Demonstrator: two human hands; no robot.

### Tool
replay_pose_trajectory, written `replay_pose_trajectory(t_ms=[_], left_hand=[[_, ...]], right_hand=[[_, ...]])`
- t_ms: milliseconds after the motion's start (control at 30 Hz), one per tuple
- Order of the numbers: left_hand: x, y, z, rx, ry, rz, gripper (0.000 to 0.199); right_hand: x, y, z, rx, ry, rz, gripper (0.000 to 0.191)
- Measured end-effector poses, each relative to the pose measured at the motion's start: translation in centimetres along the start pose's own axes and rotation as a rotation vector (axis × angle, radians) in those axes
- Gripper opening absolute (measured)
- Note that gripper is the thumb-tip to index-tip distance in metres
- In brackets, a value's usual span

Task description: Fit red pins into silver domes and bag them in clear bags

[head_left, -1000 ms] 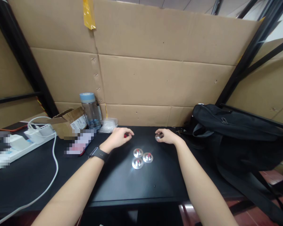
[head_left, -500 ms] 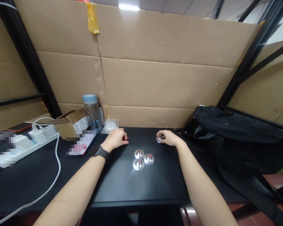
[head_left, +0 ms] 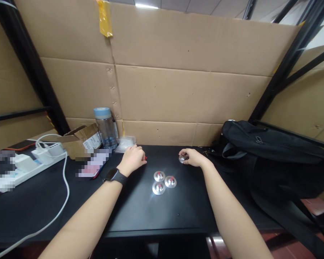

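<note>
Three shiny silver discs with domed, red-marked centres lie close together on the black table: one at the back left (head_left: pixel 159 176), one at the right (head_left: pixel 170 181) and one in front (head_left: pixel 158 188). Beyond them to the right, my right hand (head_left: pixel 190 157) has its fingers closed on another silver disc (head_left: pixel 181 158) at the tabletop. My left hand (head_left: pixel 134 157), below which a dark watch (head_left: pixel 115 175) is worn, rests back left of the discs with curled fingers. A small red object (head_left: pixel 146 158) shows at its fingertips, mostly hidden.
A black bag (head_left: pixel 272 158) fills the right side. At the left stand a blue-lidded bottle (head_left: pixel 106 127), an open cardboard box (head_left: pixel 79 142), a phone (head_left: pixel 95 163) and a white power strip (head_left: pixel 37 167) with a cable. Cardboard panels (head_left: pixel 162 93) rise behind the table (head_left: pixel 162 219).
My left hand has turned slightly, with its knuckles a little higher. My right hand stays on its disc, and the three grouped discs have not moved.
</note>
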State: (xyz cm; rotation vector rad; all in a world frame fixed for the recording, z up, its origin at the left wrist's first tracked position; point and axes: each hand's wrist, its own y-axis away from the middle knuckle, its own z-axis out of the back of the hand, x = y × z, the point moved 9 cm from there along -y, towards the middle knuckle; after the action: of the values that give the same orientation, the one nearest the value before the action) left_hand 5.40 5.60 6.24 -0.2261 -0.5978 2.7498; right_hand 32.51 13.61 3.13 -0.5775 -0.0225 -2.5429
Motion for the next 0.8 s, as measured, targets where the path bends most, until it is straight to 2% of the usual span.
replay_pose_trajectory(t_ms=[200,367,533,700,800], left_hand=[[-0.3,0.2,-0.8,0.022,-0.031,-0.019,0.011],[-0.5,0.3,-1.0,0.124,-0.034,-0.016,0.003],[-0.7,0.2,-0.7,0.136,-0.042,-0.011,0.007],[-2.2,0.4,-1.5,0.159,-0.003,-0.102,0.009],[-2.9,0.4,-1.6,0.111,0.023,-0.107,0.014]], right_hand=[[0.3,0.0,0.0,0.003,0.006,0.018,0.042],[0.2,0.0,0.0,-0.001,0.018,0.025,0.043],[0.2,0.0,0.2,-0.021,0.016,0.019,0.046],[1.7,0.1,1.0,-0.08,-0.058,0.089,0.047],[3.3,0.2,1.3,-0.116,-0.14,0.157,0.046]])
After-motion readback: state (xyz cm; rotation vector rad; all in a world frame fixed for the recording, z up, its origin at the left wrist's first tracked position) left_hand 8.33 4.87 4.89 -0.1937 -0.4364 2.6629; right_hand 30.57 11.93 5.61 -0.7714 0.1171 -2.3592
